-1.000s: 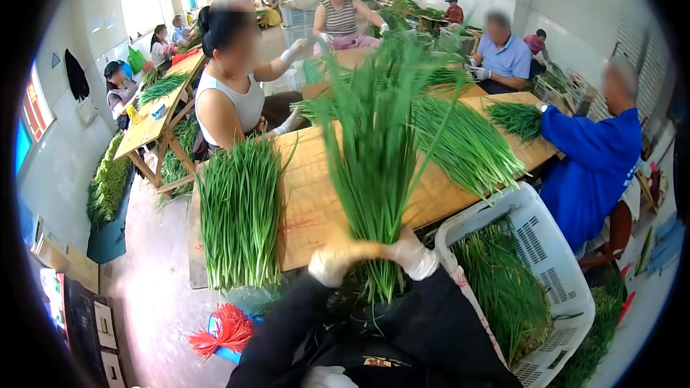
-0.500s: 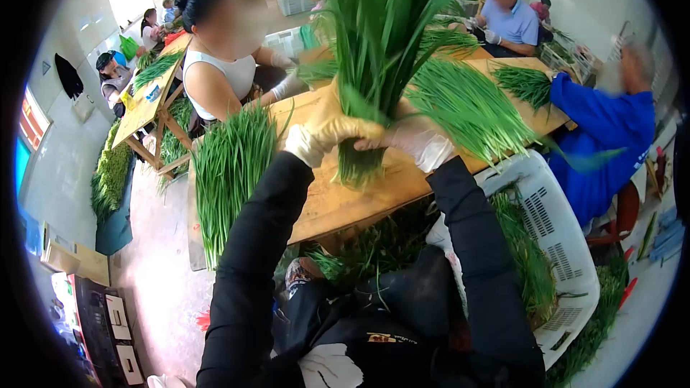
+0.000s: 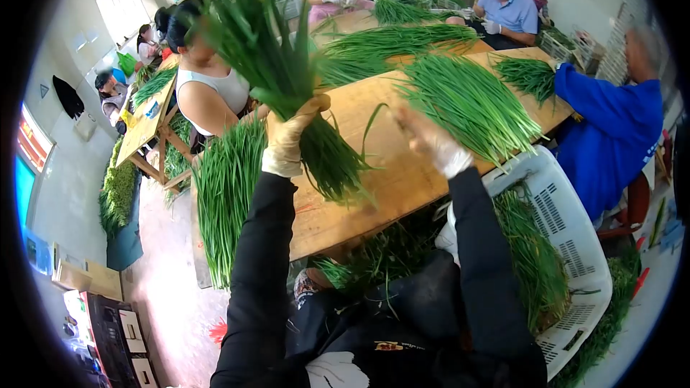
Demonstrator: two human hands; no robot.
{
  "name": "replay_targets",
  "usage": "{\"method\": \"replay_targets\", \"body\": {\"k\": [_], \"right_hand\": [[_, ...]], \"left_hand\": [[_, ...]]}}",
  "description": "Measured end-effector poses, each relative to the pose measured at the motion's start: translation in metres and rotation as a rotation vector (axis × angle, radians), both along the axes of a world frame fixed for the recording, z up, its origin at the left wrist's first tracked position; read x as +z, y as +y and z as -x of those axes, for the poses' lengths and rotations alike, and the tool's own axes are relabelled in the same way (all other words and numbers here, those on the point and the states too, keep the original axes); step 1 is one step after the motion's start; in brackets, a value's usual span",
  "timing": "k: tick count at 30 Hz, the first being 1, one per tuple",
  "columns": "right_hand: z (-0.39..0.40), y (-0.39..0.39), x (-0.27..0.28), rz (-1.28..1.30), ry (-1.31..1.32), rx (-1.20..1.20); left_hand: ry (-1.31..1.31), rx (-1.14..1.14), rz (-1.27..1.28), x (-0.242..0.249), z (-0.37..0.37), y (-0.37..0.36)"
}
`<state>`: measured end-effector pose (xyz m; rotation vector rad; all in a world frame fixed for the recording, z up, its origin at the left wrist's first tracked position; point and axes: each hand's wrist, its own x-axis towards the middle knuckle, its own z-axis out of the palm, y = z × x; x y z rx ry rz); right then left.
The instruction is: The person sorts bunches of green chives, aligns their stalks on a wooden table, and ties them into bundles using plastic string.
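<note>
My left hand (image 3: 291, 136), in a pale glove, is closed around a bunch of garlic chives (image 3: 269, 65) above the table. The bunch leans, its leafy tops up to the left and its stalk ends down to the right. To its right, my right hand (image 3: 425, 138) is raised over the wooden table (image 3: 402, 179), blurred, with fingers stretched out and apart from the bunch. One loose leaf (image 3: 368, 126) curls up between the bunch and that hand. A pile of chives (image 3: 228, 201) lies at the table's left end, and another pile (image 3: 471, 108) lies on the right.
A white plastic crate (image 3: 557, 223) with chives stands at my right, below the table edge. Loose greens (image 3: 388, 255) lie under the table. Across from me sits a person in a white top (image 3: 212, 93); a person in blue (image 3: 607, 129) works at the right.
The bunch has gone from upright between both hands to tilted in my left hand alone, moving left. My right hand has let go and drawn away to the right.
</note>
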<state>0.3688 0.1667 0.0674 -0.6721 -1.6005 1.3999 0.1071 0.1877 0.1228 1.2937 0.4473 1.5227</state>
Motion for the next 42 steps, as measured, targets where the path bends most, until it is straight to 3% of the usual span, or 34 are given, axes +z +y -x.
{"method": "replay_targets", "body": {"k": [2, 4, 5, 6, 8, 9, 10, 12, 18, 20, 22, 23, 25, 26, 28, 31, 32, 34, 35, 36, 37, 38, 40, 42], "right_hand": [[0.024, 0.002, -0.039, -0.341, -0.192, 0.064], [0.061, -0.031, -0.028, -0.582, -0.562, -0.202], [0.076, -0.039, -0.024, -0.512, -0.84, -0.372], [0.081, -0.035, -0.039, -0.513, -0.834, -0.371], [0.09, -0.024, -0.066, -0.147, -0.335, -0.288], [0.093, -0.029, -0.064, -0.012, -0.284, -0.171], [0.099, -0.031, -0.071, -0.013, -0.284, -0.166], [0.109, -0.03, -0.094, -0.024, 0.214, -0.047], [0.096, -0.032, -0.084, -0.166, -0.062, -0.248], [0.092, -0.024, -0.099, 0.053, -0.005, -0.252], [0.082, -0.016, -0.1, 0.146, 0.007, -0.192], [0.076, -0.022, -0.084, 0.313, -0.053, -0.047], [0.08, -0.047, -0.053, 0.195, -0.203, -0.056], [0.082, -0.044, -0.067, 0.014, -0.363, -0.13], [0.088, -0.065, -0.053, 0.196, -0.197, -0.12], [0.093, -0.098, -0.045, 0.377, 0.147, -0.089], [0.092, -0.107, -0.046, 0.378, 0.144, -0.09], [0.088, -0.122, -0.051, 0.796, 0.481, 0.072], [0.085, -0.123, -0.064, 0.873, 0.512, 0.146], [0.085, -0.124, -0.067, 0.877, 0.506, 0.144], [0.086, -0.127, -0.071, 0.958, 0.579, 0.151], [0.086, -0.13, -0.077, 1.045, 0.655, 0.155], [0.077, -0.128, -0.101, 0.982, 0.633, 0.215], [0.074, -0.13, -0.09, 0.938, 0.598, 0.273]], "left_hand": [[0.099, 0.056, -0.025, -0.001, 0.006, 0.001], [-0.139, -0.028, 0.037, -0.003, 0.003, 0.001], [-0.228, -0.052, 0.129, 0.001, -0.001, -0.008], [-0.223, -0.049, 0.129, 0.001, -0.004, -0.009], [-0.394, -0.094, 0.092, 0.0, -0.009, -0.009], [-0.399, -0.108, 0.077, 0.003, -0.012, -0.009], [-0.399, -0.103, 0.075, 0.003, -0.011, -0.005], [-0.384, -0.057, -0.021, 0.008, -0.012, -0.003], [-0.073, 0.164, -0.123, 0.018, -0.021, -0.021], [0.137, 0.106, -0.082, 0.009, -0.03, -0.036], [0.078, 0.084, 0.029, -0.003, -0.037, -0.036], [0.088, 0.047, 0.076, -0.004, -0.036, -0.032], [0.085, 0.01, 0.113, 0.005, -0.041, -0.032], [0.018, 0.01, 0.196, 0.017, -0.048, -0.036], [-0.055, 0.008, 0.268, 0.029, -0.055, -0.036], [-0.048, -0.051, 0.641, 0.032, -0.059, -0.029], [-0.078, -0.189, 0.742, 0.003, -0.056, -0.004], [0.002, -0.154, 0.793, -0.045, -0.059, 0.011], [0.098, -0.036, 0.639, -0.091, -0.06, 0.024], [0.188, 0.081, 0.483, -0.084, -0.065, 0.002], [0.458, 0.169, 0.634, -0.076, -0.064, -0.019], [0.453, 0.167, 0.647, -0.088, -0.061, -0.017], [0.667, 0.487, 0.445, -0.124, -0.045, -0.012], [0.391, 0.371, 0.277, -0.096, -0.023, -0.056]]}}
